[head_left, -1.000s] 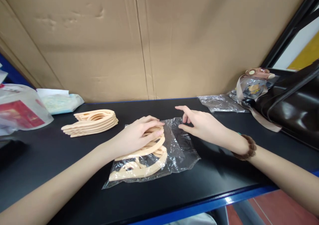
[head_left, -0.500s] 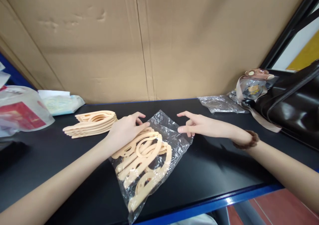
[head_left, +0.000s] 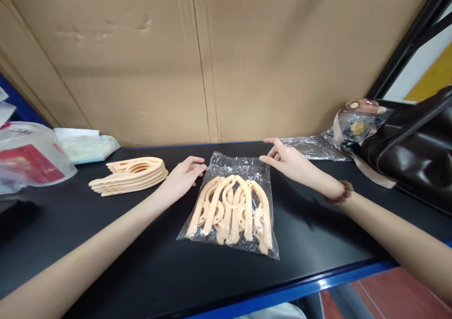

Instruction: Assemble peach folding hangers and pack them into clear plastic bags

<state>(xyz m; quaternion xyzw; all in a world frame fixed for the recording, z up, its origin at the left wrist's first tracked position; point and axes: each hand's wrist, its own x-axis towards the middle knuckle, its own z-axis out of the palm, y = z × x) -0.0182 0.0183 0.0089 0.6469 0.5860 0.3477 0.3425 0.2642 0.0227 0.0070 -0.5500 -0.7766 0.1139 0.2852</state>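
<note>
On the table (head_left: 310,243), hanger bag (head_left: 231,206) swung straighter, left hand (head_left: 181,177) beside it

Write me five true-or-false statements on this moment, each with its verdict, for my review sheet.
1. The clear bag has beige hangers inside. True.

2. The stack of loose hangers is to the right of the bag. False: it is to the left.

3. The bag lies on the black table between the left hand and the right hand. True.

4. The left hand is pressed flat on top of the bagged hangers. False: it is at the bag's upper left edge.

5. The right wrist wears a brown band. True.
</note>
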